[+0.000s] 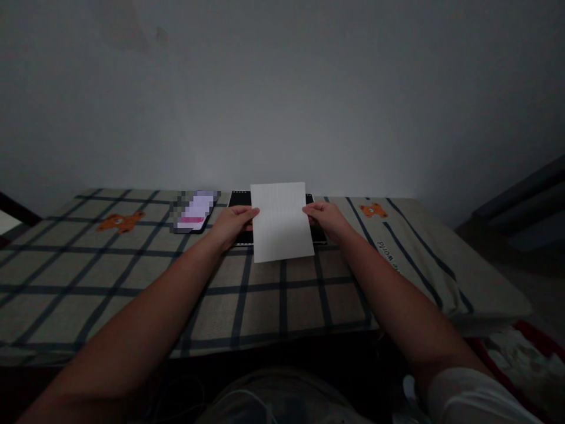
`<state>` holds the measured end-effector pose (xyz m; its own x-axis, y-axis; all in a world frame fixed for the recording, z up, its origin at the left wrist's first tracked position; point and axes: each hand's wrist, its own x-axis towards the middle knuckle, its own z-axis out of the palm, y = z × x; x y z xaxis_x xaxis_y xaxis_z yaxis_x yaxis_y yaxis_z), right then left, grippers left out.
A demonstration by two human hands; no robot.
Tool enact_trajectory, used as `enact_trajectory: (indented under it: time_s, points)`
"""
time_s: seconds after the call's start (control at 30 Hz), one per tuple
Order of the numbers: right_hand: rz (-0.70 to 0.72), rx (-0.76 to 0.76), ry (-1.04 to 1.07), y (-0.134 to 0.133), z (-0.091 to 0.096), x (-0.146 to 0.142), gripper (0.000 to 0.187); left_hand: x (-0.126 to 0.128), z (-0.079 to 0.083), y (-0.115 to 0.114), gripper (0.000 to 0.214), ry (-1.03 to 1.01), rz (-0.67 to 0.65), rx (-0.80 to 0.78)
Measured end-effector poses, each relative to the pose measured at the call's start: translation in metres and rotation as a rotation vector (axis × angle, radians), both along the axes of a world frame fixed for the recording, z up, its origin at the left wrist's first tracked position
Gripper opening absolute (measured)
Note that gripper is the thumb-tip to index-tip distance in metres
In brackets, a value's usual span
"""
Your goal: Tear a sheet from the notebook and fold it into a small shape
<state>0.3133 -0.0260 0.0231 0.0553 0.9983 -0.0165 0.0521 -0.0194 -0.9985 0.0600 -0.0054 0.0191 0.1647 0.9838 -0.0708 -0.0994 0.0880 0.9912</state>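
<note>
Between my two hands a white sheet of paper [282, 227] with faint ruled lines is held up, its top edge tilted away from me. My left hand [233, 225] pinches its left edge between thumb and fingers. On the opposite edge, my right hand [325, 218] grips the paper in the same way. Behind and below the sheet lies a flat black item [241, 201] with rows of small white marks along its borders. The paper covers most of it, so I cannot tell its kind.
A phone [196, 211] with a lit, blurred screen lies left of my left hand. The table has a checked cloth [145, 259] with orange bear prints. Its far edge meets a grey wall [282, 94]. At lower right is a red-rimmed container [541, 338] with pale contents.
</note>
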Motion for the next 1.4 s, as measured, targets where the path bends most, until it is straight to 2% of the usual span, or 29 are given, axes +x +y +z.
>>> enact_trajectory:
  time_s: [0.13,0.37,0.77,1.0,1.27,1.4]
  points:
    - [0.019,-0.027,0.01,-0.0021,0.0016,-0.0013,0.008,-0.0016,-0.0011,0.0021,0.013,-0.002,0.038,0.006]
    - [-0.013,0.018,0.017,0.0003,0.0001,-0.0004,0.011,-0.0014,-0.0002,-0.0003,0.012,0.026,-0.026,-0.04]
    - [-0.006,-0.002,-0.011,-0.0059,0.0059,-0.0026,0.01,-0.0016,-0.0017,0.0019,0.023,0.031,0.016,0.007]
    - [0.026,-0.009,-0.044,-0.0068,0.0062,-0.0039,0.013,-0.0009,-0.004,0.003,0.032,0.083,0.124,0.123]
    - [0.009,0.004,0.012,-0.0037,0.0036,-0.0026,0.011,-0.0018,0.0008,0.0003,0.023,0.014,0.018,0.013]
    - [0.036,0.023,-0.013,-0.003,0.0023,-0.0016,0.012,-0.0005,-0.0007,0.0009,0.023,0.0,0.04,0.041]
